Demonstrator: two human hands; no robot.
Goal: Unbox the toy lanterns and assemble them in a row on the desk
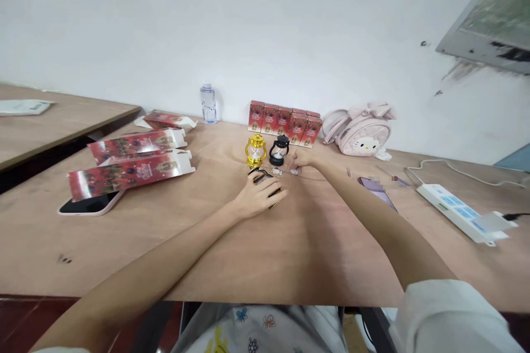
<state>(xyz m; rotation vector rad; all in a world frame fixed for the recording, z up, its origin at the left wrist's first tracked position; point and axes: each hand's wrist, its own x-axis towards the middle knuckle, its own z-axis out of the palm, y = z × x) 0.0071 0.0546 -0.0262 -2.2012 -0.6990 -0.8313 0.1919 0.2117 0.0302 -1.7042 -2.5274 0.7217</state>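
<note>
White sleeve nearest; left hand half hides a dark object, right hand at tiny pieces, grips unclear

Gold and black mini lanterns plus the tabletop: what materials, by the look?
Gold lantern: likely metallised plastic, mirror-glossy highlights; clear globe, plastic or glass, can't tell. Black lantern: glossy black plastic, it seems, same clear globe. Tabletop: bare plywood or veneer, matte, visible grain swirls.
</note>
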